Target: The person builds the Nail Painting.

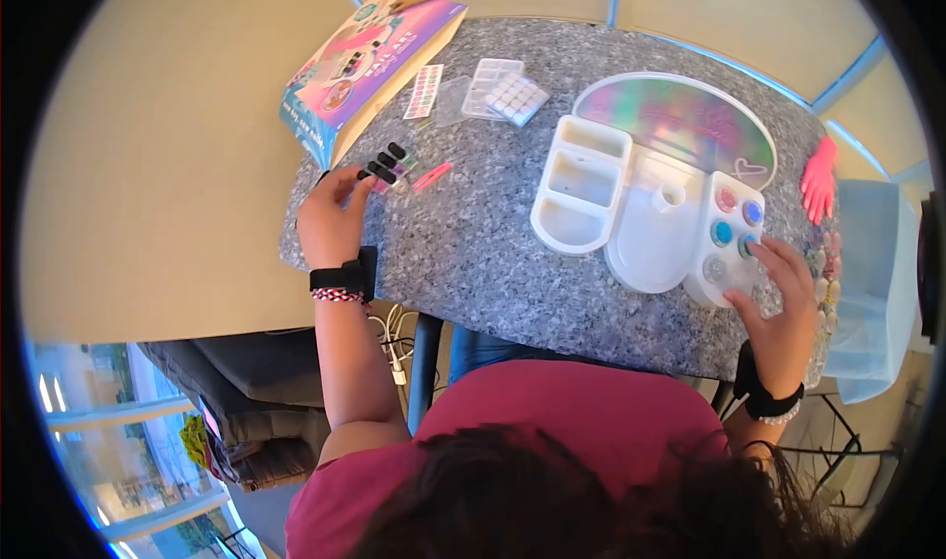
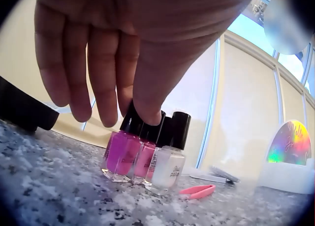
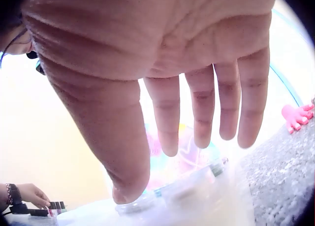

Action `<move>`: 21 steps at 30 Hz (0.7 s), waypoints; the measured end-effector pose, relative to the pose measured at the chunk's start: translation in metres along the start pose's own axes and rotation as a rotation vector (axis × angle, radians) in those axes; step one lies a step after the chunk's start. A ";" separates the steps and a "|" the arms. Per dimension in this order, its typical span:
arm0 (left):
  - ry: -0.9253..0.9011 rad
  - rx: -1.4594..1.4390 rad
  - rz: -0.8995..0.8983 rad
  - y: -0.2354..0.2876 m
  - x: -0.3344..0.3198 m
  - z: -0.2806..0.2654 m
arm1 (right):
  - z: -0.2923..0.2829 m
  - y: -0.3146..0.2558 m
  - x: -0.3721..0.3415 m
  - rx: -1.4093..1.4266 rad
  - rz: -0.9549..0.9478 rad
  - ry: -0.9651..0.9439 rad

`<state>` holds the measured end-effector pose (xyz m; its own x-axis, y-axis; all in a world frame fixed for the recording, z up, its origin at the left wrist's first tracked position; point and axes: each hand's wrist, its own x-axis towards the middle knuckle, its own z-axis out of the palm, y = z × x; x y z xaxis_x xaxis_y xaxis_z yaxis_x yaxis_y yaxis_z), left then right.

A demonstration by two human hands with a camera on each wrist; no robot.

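My left hand (image 1: 330,219) is at a tight group of nail polish bottles on the table's left. In the left wrist view, thumb and finger pinch the black cap of the purple nail polish bottle (image 2: 123,154), which stands beside a pink bottle (image 2: 143,162) and a milky white one (image 2: 168,169). Over the right section of a white nail art station (image 1: 650,254), my right hand (image 1: 785,313) hangs with fairly straight fingers. Its index finger is right at a teal glitter pot and its thumb is near the front edge. A second teal pot (image 1: 722,233) and a pink pot (image 1: 726,199) sit close by.
Pink tweezers (image 1: 434,177) lie beside the bottles. Behind stand the nail art box (image 1: 379,62), a sticker sheet (image 1: 424,91), a clear compartment tray (image 1: 490,81) and a white gridded sheet (image 1: 517,100). A pink model hand (image 1: 819,180) rests at the right edge.
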<state>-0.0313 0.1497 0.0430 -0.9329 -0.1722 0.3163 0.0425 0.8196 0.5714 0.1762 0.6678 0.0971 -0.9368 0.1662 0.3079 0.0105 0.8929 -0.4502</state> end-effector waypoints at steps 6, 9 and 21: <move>0.093 0.034 -0.039 0.034 -0.006 -0.013 | 0.017 0.002 0.012 0.164 0.015 -0.086; 0.231 -0.222 0.047 0.090 -0.024 -0.006 | 0.016 0.002 0.013 0.176 0.005 -0.117; -0.269 -0.121 0.643 0.176 -0.064 0.048 | 0.020 0.005 0.009 0.197 -0.015 -0.116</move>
<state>0.0190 0.3315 0.0871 -0.7650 0.4796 0.4299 0.6396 0.6441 0.4196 0.1607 0.6657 0.0807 -0.9704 0.0945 0.2225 -0.0612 0.7943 -0.6045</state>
